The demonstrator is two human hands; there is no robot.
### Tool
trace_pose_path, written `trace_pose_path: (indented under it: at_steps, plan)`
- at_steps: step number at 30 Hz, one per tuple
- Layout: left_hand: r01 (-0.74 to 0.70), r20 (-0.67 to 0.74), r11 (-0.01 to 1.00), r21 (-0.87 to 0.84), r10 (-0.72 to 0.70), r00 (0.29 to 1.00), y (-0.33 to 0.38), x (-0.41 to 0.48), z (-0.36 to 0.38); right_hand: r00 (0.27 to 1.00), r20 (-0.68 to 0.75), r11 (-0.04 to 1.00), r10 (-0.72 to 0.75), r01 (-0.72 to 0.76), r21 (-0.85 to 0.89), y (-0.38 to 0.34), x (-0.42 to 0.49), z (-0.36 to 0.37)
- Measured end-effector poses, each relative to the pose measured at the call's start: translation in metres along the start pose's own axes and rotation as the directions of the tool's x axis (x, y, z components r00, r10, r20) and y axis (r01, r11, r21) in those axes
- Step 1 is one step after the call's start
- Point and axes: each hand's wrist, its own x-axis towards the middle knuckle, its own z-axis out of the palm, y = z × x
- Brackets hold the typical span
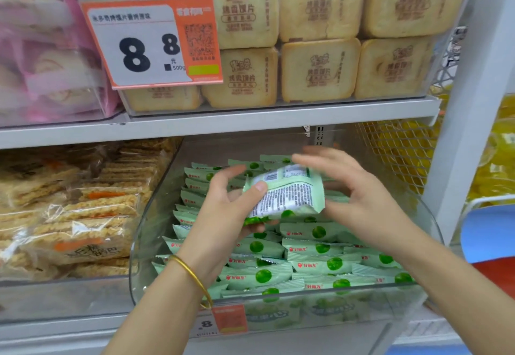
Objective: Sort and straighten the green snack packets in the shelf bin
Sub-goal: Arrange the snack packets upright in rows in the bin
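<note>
Clear shelf bin (145, 243), lower shelf, centre: curved transparent front wall, orange price label (229, 319) on its near face.
Green snack packets (315, 265): inside the bin, lying flat in overlapping rows from the near wall to the far wall, green dots facing up.
Left hand (223, 209), gold bangle (192, 276) at the wrist: above the bin's middle, thumb pressed on the raised packet (287, 193), fingers curled beneath it.
Raised packet: held over the rows, tilted, printed back facing up.
Right hand (359, 195): at the packet's right end, fingers spread and lightly bent; blur hides any contact.
Rice cracker packs (83, 215): left neighbouring bin.
Yellow packs (496, 173): right, past the upright.
Shelf board (250, 120): above.
Price tag (150, 45) and toast-slice packs (320, 70): upper bin, far.
</note>
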Motion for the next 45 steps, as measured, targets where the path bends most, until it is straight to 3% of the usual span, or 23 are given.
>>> trace_pose_path:
  at_steps: [2,4,6,8,10,13,18,24,28,31,34,36,40,45]
  plan:
    - [0.014,0.005,0.999,-0.041,-0.014,1.0,0.001,0.003,0.009,0.999,-0.03,0.988,-0.03,0.025,-0.152,0.003,0.003,0.002]
    - [-0.011,-0.046,0.999,-0.051,0.009,0.999,0.004,0.008,0.015,0.983,-0.177,0.97,-0.05,0.005,-0.242,0.005,0.008,0.002]
    - [-0.101,-0.12,0.975,0.196,0.126,0.985,0.002,0.018,0.013,0.952,-0.303,0.938,-0.051,-0.059,-0.342,0.007,0.013,-0.001]
    - [-0.164,-0.054,0.775,0.61,0.247,0.967,-0.003,0.029,0.009,0.941,-0.335,0.893,-0.035,-0.121,-0.433,0.01,0.017,-0.004]
    - [-0.199,0.075,0.52,0.831,0.249,0.966,-0.012,0.039,0.006,0.949,-0.311,0.864,-0.042,-0.122,-0.489,0.012,0.021,-0.003]
    - [-0.19,0.158,0.304,0.934,0.125,0.979,-0.022,0.046,0.005,0.955,-0.283,0.81,-0.09,-0.095,-0.578,0.012,0.027,0.006]
    - [-0.154,0.156,0.143,0.978,0.002,0.988,-0.026,0.046,0.002,0.979,-0.202,0.651,-0.027,-0.136,-0.747,0.008,0.034,0.011]
    - [-0.134,0.137,0.119,0.984,-0.021,0.99,-0.02,0.041,0.001,0.987,-0.133,0.537,0.091,-0.161,-0.828,0.005,0.04,0.018]
    - [-0.127,0.127,0.147,0.981,0.003,0.992,-0.022,0.04,0.001,0.987,0.002,0.499,0.161,-0.079,-0.863,0.013,0.047,0.025]
    - [-0.122,0.122,0.187,0.975,0.015,0.992,-0.023,0.039,0.001,0.96,0.107,0.503,0.258,-0.038,-0.863,0.019,0.048,0.028]
    - [-0.129,0.122,0.226,0.966,0.046,0.991,-0.023,0.04,-0.001,0.994,0.041,0.56,0.099,-0.022,-0.828,0.011,0.042,0.018]
    - [-0.135,0.119,0.262,0.956,0.078,0.99,-0.022,0.042,-0.001,0.997,0.077,0.634,0.032,0.04,-0.773,0.007,0.037,0.011]
    - [-0.146,0.114,0.301,0.942,0.122,0.986,-0.022,0.044,0.002,0.964,0.203,0.662,0.169,0.042,-0.748,0.013,0.032,0.019]
    - [-0.15,0.113,0.313,0.938,0.132,0.985,-0.021,0.045,0.007,0.92,0.24,0.622,0.31,-0.005,-0.783,0.022,0.037,0.027]
